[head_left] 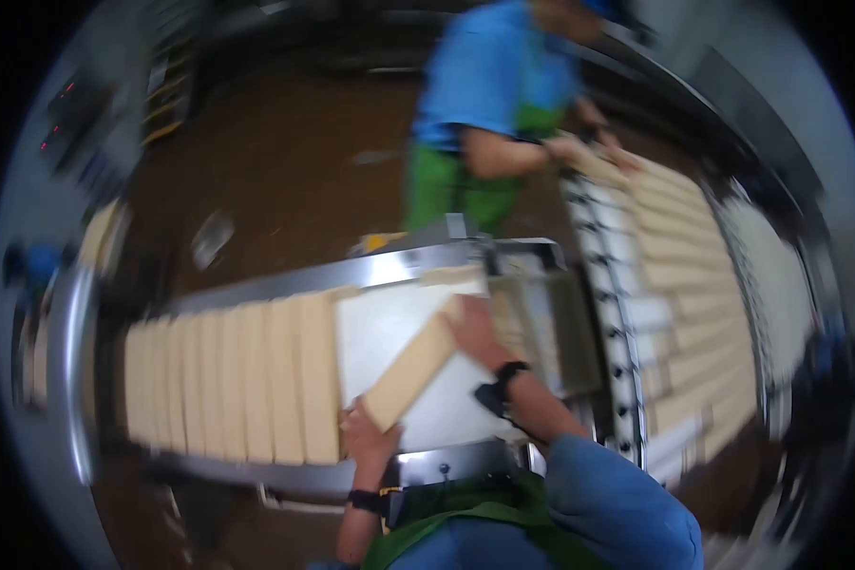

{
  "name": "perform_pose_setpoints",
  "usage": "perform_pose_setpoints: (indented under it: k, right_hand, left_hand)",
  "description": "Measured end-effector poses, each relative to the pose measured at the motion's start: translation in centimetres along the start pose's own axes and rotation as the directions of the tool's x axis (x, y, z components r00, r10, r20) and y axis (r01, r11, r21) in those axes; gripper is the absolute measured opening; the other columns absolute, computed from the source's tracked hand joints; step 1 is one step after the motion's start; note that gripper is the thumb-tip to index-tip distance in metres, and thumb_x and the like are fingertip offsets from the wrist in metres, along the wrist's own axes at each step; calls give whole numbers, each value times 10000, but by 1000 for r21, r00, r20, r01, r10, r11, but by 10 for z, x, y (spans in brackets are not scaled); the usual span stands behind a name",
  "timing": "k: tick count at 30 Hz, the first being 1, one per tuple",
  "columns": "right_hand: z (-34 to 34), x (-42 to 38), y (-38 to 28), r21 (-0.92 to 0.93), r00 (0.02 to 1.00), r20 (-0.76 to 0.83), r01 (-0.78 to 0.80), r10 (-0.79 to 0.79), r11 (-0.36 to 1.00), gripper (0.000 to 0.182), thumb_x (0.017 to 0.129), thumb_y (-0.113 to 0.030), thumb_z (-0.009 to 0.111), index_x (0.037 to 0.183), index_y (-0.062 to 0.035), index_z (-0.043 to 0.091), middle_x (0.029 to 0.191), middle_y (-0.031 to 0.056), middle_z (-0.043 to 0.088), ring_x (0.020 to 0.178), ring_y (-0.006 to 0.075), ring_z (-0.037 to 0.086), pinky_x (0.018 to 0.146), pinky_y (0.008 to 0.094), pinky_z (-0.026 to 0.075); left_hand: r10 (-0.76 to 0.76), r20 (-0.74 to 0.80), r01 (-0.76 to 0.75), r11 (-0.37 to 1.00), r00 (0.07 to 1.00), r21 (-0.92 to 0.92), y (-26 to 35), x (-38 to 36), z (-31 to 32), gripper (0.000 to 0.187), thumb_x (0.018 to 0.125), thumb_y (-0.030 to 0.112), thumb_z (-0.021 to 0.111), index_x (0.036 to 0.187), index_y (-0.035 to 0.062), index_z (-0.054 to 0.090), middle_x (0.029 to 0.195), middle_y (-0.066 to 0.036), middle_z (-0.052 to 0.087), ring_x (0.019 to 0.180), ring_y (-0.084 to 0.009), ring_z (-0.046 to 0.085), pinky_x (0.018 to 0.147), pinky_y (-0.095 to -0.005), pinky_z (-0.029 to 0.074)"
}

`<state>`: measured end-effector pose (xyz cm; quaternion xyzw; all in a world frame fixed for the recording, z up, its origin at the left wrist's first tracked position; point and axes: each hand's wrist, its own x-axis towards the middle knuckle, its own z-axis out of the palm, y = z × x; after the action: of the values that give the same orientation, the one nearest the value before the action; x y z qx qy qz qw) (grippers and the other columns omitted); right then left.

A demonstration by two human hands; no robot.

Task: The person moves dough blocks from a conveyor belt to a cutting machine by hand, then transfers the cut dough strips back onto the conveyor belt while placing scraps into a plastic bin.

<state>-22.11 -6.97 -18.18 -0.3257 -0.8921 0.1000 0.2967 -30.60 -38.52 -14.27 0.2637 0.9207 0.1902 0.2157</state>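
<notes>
A long, flat beige dough strip (411,369) lies slanted over the white belt (382,318) in front of me. Its near left end is gripped by my left hand (370,437), fingers closed at the edge. At the far right end, my right hand (475,331) closes on the same strip. To the left, several like strips (228,380) sit side by side in a row on the belt. One more short beige piece (449,275) shows at the belt's far edge, partly cut off from view.
On the right, a second conveyor (651,313) carries many beige strips (698,285). A co-worker (489,85) in a blue shirt and green apron handles strips at its far end. A metal rail (389,269) edges my belt; a greyish panel (575,332) stands between the conveyors.
</notes>
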Motion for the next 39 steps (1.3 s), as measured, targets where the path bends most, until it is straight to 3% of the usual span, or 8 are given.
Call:
perform_pose_setpoints:
  k: [4,12,18,26,28,31,35,39]
  right_hand:
    - [-38,-5,-14,37,924,273,-288,267,957,602,881,-422,721,1246,44,609,1144,266,636,1116,434,579,971,538,451]
    - [-239,-105,49,242,790,-321,-464,522,852,534,889,-290,726,1294,22,571,1169,236,583,1116,432,521,982,525,427]
    - [-394,-227,173,33,497,-743,-642,449,766,429,921,-252,726,1232,25,624,1115,236,643,1056,440,583,948,530,456]
    - [-497,-371,300,164,380,-668,-763,639,626,430,980,-315,647,1207,51,643,1094,247,660,1074,419,628,932,480,488]
    - [-503,-380,321,-146,550,-456,-821,699,551,453,975,-338,639,1228,38,643,1066,234,672,1061,393,647,985,515,459]
    - [-518,-363,323,-413,550,-198,-797,811,440,491,944,-352,667,1269,16,640,1127,212,670,1125,363,628,1069,539,391]
    - [-516,-363,317,-515,562,-335,-781,756,353,549,900,-331,716,1329,-3,621,1235,211,634,1235,351,562,1115,572,318]
    - [-488,-373,264,-410,690,-364,-722,626,557,622,875,-321,755,1386,-9,585,1364,236,557,1356,399,452,1141,606,284]
  left_hand:
    - [83,-219,-80,997,972,23,26,-6,9,851,610,223,916,1340,29,524,1220,-251,587,1192,-463,552,1040,-538,472]
    - [422,-315,-471,877,850,-97,144,-76,49,765,705,65,827,1393,57,493,1315,-246,465,1183,-464,532,1037,-511,446]
    - [775,-59,-767,607,630,-208,301,-171,67,790,743,65,824,1450,66,473,1376,-248,413,1269,-470,466,1066,-511,414]
    - [873,419,-738,451,249,-502,386,-279,128,771,820,208,846,1459,57,441,1254,-240,427,1159,-444,516,1009,-490,459]
    - [861,440,-723,473,257,-504,395,-285,146,735,856,240,823,1455,55,439,1233,-247,440,1154,-449,522,1004,-490,467]
    - [775,529,-702,588,345,-402,406,-278,173,704,871,219,805,1450,46,443,1197,-227,458,1114,-404,541,985,-477,484]
    - [716,531,-546,694,453,-470,414,-275,215,706,854,185,794,1458,103,439,1201,-198,497,1079,-360,581,927,-454,515]
    - [737,458,-521,675,497,-522,421,-293,229,706,814,100,792,1442,126,470,1196,-182,504,1076,-329,579,927,-425,521]
